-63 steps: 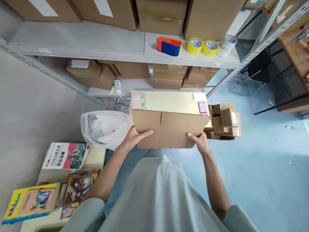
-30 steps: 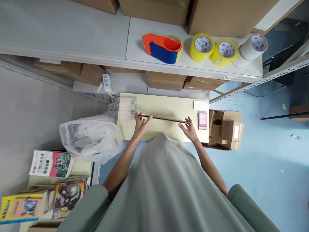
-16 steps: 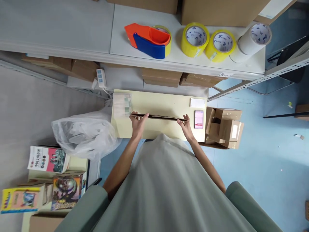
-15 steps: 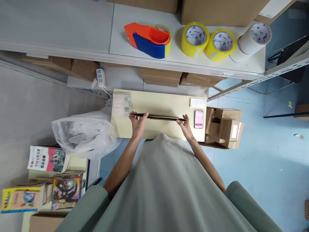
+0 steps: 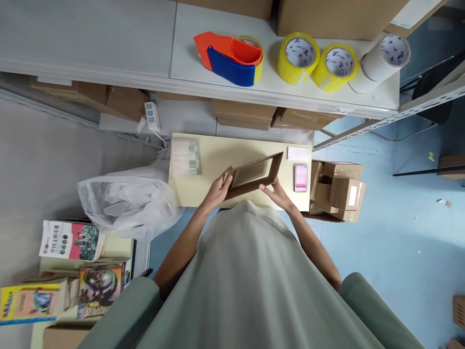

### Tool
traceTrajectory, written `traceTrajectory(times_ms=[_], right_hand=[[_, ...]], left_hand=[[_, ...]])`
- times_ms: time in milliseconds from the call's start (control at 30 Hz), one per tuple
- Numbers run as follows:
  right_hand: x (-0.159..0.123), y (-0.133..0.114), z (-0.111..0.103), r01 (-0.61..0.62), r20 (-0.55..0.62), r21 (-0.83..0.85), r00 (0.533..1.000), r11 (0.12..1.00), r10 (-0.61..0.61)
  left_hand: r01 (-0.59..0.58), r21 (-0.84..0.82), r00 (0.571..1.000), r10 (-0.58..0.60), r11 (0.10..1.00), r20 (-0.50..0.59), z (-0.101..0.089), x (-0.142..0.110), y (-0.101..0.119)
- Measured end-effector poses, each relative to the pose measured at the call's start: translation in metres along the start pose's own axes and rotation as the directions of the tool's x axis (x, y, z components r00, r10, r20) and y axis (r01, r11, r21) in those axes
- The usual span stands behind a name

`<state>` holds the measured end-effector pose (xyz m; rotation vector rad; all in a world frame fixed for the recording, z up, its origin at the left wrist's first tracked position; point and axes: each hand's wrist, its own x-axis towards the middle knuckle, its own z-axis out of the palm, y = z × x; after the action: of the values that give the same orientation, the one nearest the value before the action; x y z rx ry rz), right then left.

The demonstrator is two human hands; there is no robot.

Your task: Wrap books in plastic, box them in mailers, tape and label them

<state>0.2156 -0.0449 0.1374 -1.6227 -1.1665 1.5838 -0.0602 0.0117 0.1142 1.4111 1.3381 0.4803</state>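
Observation:
Above the cream table point(image 5: 214, 155), a brown cardboard box point(image 5: 276, 166) is held up, partly unfolded into a slanted four-sided tube. Through its opening the table top shows. My left hand point(image 5: 218, 189) grips its left end, thumb in front and fingers partly hidden behind the cardboard. At the lower right corner, my right hand point(image 5: 275, 194) holds the box with the thumb at the near edge and the other fingers mostly hidden. A phone point(image 5: 301, 178) with a lit pink screen lies right of the box, below a white rectangular item point(image 5: 298, 153).
Printed paper slips point(image 5: 185, 157) lie at the table's left. A clear plastic bag point(image 5: 127, 201) bulges beside it, with books point(image 5: 100, 286) below. Small cartons point(image 5: 343, 194) stand at right. The shelf point(image 5: 119, 43) ahead carries a tape dispenser point(image 5: 232, 63) and tape rolls point(image 5: 298, 58).
The cardboard was a flat, edge-on strip between both hands; now it is spread into a tilted tube. My left hand moved right and nearer my body; my right hand shifted slightly.

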Motion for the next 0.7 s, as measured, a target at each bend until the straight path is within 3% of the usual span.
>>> traceTrajectory(times_ms=[167, 300, 400, 467, 567, 700], right_hand=[[0.009, -0.002, 0.001, 0.030, 0.001, 0.091, 1.000, 0.995, -0.030], [0.020, -0.007, 0.009, 0.068, -0.058, 0.311, 0.997, 0.948, -0.053], [0.026, -0.018, 0.014, 0.040, -0.096, 0.362, 0.995, 0.931, -0.005], [0.026, -0.025, 0.015, -0.005, -0.128, 0.310, 0.991, 0.951, 0.047], [0.021, -0.030, 0.011, -0.012, -0.164, 0.185, 0.986, 0.983, 0.043], [0.014, -0.018, -0.007, 0.023, -0.014, 0.107, 1.000, 0.994, -0.022]], left_hand=[[-0.082, 0.194, 0.988, 0.055, 0.978, 0.142, -0.008, -0.014, 0.005], [-0.195, 0.338, 0.937, 0.073, 0.921, 0.342, 0.005, -0.026, 0.016], [-0.287, 0.376, 0.900, 0.114, 0.881, 0.420, 0.016, -0.032, 0.020], [-0.284, 0.391, 0.912, 0.121, 0.876, 0.391, 0.016, -0.033, 0.021], [-0.210, 0.365, 0.957, 0.114, 0.907, 0.268, 0.002, -0.026, 0.019], [-0.139, 0.296, 0.979, 0.086, 0.945, 0.184, -0.034, -0.010, 0.011]])
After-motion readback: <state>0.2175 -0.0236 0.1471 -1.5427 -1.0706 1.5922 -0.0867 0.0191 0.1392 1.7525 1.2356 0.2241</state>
